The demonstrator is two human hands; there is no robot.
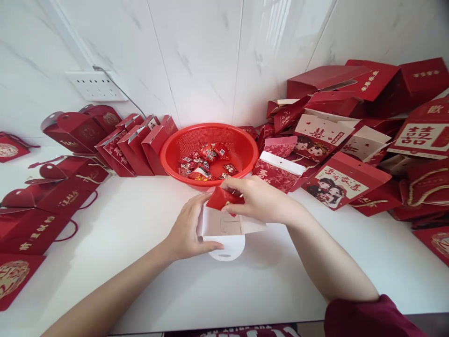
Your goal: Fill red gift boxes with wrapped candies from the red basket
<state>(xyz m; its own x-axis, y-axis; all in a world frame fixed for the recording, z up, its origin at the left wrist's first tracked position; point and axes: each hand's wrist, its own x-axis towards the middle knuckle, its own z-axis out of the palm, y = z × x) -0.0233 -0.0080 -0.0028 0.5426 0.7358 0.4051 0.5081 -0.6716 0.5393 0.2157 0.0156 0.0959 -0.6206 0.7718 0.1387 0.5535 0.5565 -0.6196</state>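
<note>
We saw a small box (228,227), red outside and white inside, standing open on the white table (140,262) just in front of a red basket (168,154). The left hand (187,229) gripped the box's left side, its fingers curled behind the wall and its thumb laid along the front edge. That edge sat above a rounded white tab (228,248) with a slot cut in it, which lay flat on the table. The right hand (261,201) came in from the other side and pinched the box's red flap (220,197) between thumb and closed fingertips, holding it bent over the opening. We could not tell whether anything sat inside the box beneath that flap. A dark red sleeve (368,318) showed at the right elbow. In the basket lay a small heap of wrapped candies (205,164), mostly red. To the left of the basket a row of made-up boxes (136,145) leaned against one another, with more handled ones spread across the table's left end. To the right a loose pile of flat cartons (351,135) reached up against the wall, some printed with a cartoon couple. On the tiled wall above the left row we saw a white socket (96,85) with a cable (122,91) running down from it.
</note>
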